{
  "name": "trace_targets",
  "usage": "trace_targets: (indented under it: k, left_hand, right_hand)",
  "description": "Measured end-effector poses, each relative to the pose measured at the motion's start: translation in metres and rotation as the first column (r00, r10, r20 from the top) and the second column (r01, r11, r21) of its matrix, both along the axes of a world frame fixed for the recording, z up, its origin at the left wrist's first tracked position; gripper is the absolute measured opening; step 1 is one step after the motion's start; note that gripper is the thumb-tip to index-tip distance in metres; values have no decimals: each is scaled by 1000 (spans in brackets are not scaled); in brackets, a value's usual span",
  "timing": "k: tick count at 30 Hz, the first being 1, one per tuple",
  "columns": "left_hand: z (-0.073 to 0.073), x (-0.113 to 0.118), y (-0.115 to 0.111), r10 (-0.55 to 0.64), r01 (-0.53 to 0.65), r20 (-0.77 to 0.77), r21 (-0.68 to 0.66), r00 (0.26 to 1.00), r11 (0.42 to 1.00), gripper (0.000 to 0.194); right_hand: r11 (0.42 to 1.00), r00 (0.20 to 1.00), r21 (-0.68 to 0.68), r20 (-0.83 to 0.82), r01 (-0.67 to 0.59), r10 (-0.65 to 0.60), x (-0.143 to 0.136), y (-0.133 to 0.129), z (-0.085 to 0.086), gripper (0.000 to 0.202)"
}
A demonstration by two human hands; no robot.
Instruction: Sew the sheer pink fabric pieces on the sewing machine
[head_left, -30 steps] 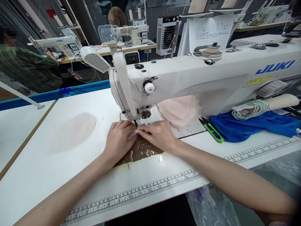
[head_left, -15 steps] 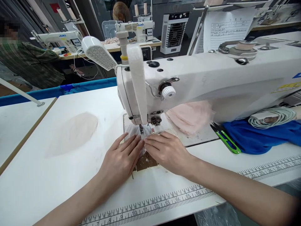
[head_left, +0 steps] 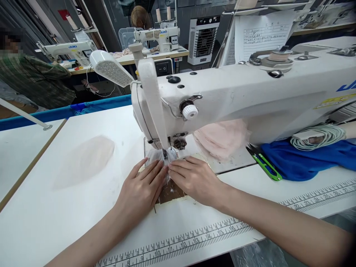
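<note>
My left hand [head_left: 142, 182] lies flat with its fingers stretched toward the needle. Under its fingertips is a thin, sheer whitish fabric piece [head_left: 152, 155], partly hidden by the fingers. Facing it from the other side, my right hand [head_left: 194, 178] has its fingers extended and lowered onto the same fabric, the two sets of fingertips almost meeting. The fabric sits beneath the presser foot [head_left: 165, 153] of a white sewing machine [head_left: 239, 92].
Sheer pink fabric pieces [head_left: 224, 139] are stacked under the machine arm; a single pale piece [head_left: 86, 161] lies left. Green thread snips [head_left: 267, 167] rest beside blue cloth [head_left: 306, 159]. A ruler strip [head_left: 178, 246] runs along the front edge. Another person [head_left: 33, 78] is at the far left.
The whole view has shifted slightly, with the machine now a little further left. Both hands keep nearly the same place on the fabric.
</note>
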State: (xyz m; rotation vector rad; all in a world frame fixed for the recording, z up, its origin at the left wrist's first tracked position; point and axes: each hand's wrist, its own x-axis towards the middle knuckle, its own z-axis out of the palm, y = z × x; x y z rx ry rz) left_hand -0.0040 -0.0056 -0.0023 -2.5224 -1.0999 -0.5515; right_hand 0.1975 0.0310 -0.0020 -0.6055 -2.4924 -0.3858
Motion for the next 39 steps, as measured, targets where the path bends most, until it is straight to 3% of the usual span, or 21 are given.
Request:
trace_targets:
  k: [18, 28, 39]
  left_hand:
    - [3, -1, 2, 58, -58, -4, -36, 998, 998, 32]
    - [7, 2, -14, -43, 43, 8, 5, 999, 999, 25]
    - [3, 1, -5, 33, -32, 39, -20, 999, 999, 30]
  right_hand:
    - [998, 999, -37, -19, 43, -44, -1, 13, -7, 20]
    - [999, 996, -20, -76, 36, -38, -2, -1, -2, 25]
    - [996, 995, -7, -53, 85, -85, -5, 7, -4, 22]
